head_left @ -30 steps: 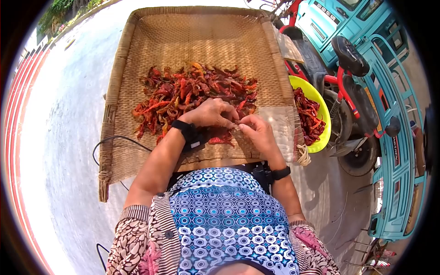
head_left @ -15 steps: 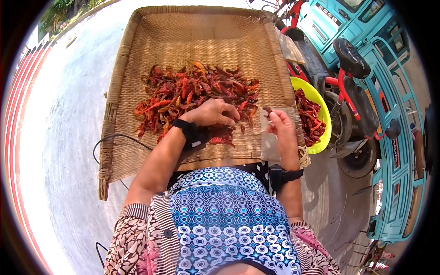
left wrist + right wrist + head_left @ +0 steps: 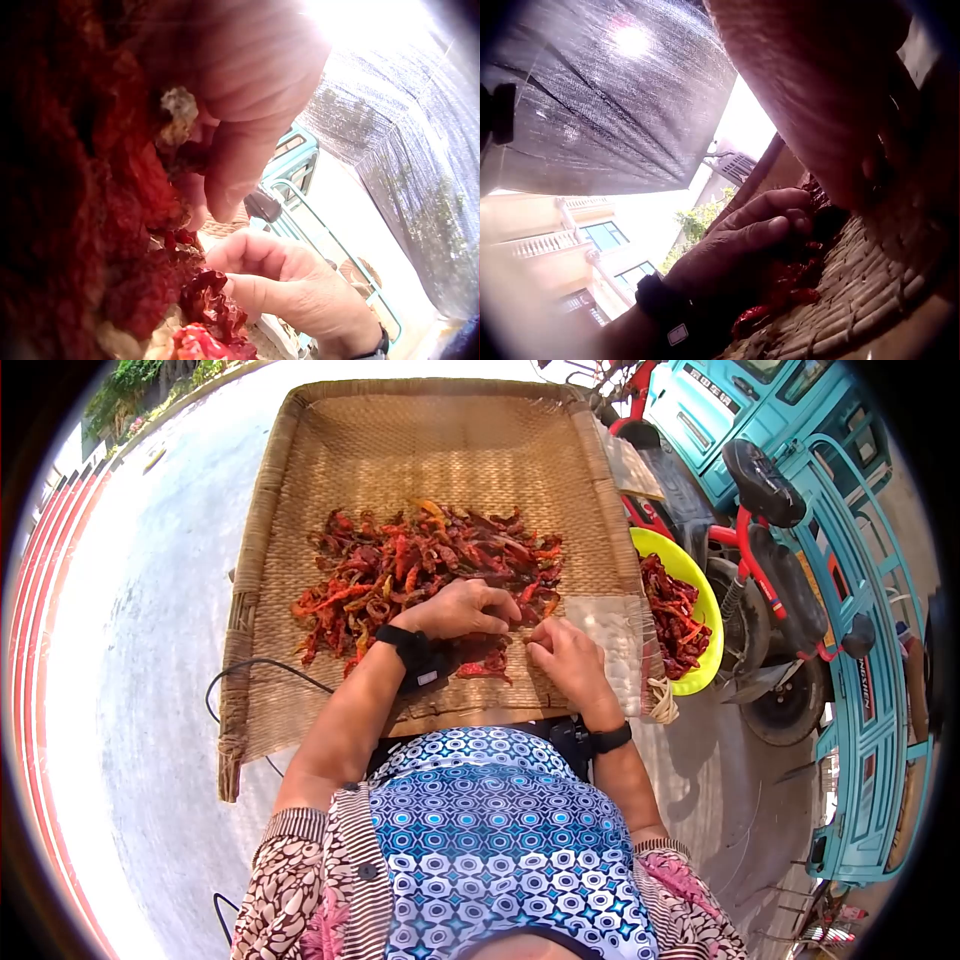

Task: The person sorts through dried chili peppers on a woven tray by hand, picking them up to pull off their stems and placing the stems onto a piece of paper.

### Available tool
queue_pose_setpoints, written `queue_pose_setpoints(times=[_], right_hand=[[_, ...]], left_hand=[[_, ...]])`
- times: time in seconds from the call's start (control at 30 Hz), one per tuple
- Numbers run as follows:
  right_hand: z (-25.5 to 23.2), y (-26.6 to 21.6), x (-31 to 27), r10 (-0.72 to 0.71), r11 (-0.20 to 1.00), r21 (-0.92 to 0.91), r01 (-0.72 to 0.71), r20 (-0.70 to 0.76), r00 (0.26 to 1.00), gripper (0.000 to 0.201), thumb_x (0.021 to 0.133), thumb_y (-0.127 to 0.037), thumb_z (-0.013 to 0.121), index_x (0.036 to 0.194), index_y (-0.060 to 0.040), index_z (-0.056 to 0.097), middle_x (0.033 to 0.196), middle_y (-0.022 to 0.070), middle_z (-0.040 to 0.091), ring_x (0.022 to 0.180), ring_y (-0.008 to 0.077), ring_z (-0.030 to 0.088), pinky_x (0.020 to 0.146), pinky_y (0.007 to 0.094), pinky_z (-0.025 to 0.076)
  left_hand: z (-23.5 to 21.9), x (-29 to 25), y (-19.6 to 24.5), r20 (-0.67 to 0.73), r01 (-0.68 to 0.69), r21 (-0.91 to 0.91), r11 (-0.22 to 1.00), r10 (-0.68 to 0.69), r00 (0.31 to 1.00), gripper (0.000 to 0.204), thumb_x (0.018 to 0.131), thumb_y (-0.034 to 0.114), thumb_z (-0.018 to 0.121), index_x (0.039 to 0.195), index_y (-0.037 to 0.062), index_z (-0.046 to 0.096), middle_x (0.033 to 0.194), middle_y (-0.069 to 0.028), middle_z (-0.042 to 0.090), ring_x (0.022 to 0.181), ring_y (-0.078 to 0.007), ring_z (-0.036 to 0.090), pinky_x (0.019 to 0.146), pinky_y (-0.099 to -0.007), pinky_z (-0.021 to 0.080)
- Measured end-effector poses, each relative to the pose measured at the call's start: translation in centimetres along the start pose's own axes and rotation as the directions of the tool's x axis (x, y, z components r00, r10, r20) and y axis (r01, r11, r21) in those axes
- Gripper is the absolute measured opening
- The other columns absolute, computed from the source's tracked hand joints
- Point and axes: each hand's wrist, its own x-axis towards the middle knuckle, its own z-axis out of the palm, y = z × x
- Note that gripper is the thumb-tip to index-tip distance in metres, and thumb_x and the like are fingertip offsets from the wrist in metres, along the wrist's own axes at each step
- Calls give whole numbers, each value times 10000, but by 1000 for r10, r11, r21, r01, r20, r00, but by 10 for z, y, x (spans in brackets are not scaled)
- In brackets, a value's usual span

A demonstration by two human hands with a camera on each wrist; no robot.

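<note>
Dried red chilies lie heaped on a woven tray. At the heap's near edge my left hand is bent, thumb and fingers closing on a shrivelled dark chili in the left wrist view. A pale, crumpled piece shows beside those fingers. My right hand, fingers curled, sits low over the tray just right of the left fingertips. Its thumb and forefinger come close together; I cannot tell whether they hold anything. Loose chili pieces lie below the left hand.
A yellow-green bowl of darker chilies stands against the tray's right side. A pale flat sheet lies on the tray's right edge. Farther right are a red-framed cycle and a turquoise vehicle. A black cable crosses the left rim.
My right hand moved right from the left fingertips with a small dark chili, then came back beside them. That chili no longer shows in its fingers. The left hand stayed nearly still.
</note>
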Motion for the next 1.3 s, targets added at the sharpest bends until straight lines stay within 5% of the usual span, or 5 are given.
queue_pose_setpoints(times=[0.2, 0.37, 0.57, 0.67, 1.3], right_hand=[[-20, 41, 5, 39, 934, 353, -58, 62, 997, 213, 894, -178, 670, 1038, -21, 659, 904, 89, 688, 735, 181, 644, 650, 324, 505], [-60, 55, 13, 541, 364, 927, 90, -289, 790, 262, 968, -166, 626, 1187, -26, 591, 1005, 26, 647, 700, 71, 576, 652, 206, 490], [-14, 20, 18, 144, 858, 486, -166, 83, 986, 289, 896, -199, 695, 1138, -52, 637, 1048, 74, 647, 881, 184, 665, 738, 295, 534], [12, 5, 23, -53, 997, 40, 61, -172, 984, 247, 865, -171, 698, 1085, -65, 658, 1045, 84, 656, 929, 240, 665, 781, 342, 530], [17, 8, 18, 25, 723, 690, -35, 25, 999, 102, 911, -88, 667, 1000, -43, 644, 854, 11, 651, 653, 63, 573, 556, 229, 475]], left_hand=[[4, 3, -13, -39, 1, -119, 993, -6, 999, 603, 892, 156, 693, 1438, 59, 456, 973, -94, 722, 925, -226, 673, 853, -343, 519], [3, 3, -11, -62, 23, -130, 991, -31, 998, 557, 914, 182, 685, 1415, 50, 481, 1051, -114, 673, 983, -247, 640, 879, -361, 505], [2, 5, -9, -128, 42, 31, 999, -38, 991, 406, 976, 218, 608, 1335, 41, 540, 1118, -112, 515, 1060, -236, 561, 922, -356, 481], [6, 6, -21, -167, -30, 48, 998, 37, 985, 372, 986, 197, 595, 1325, 51, 548, 1106, -117, 517, 1017, -240, 564, 915, -368, 480], [6, 6, -15, -61, 71, -262, 962, -89, 994, 218, 987, 204, 603, 1122, 42, 660, 977, -41, 682, 929, -137, 617, 858, -305, 494]])
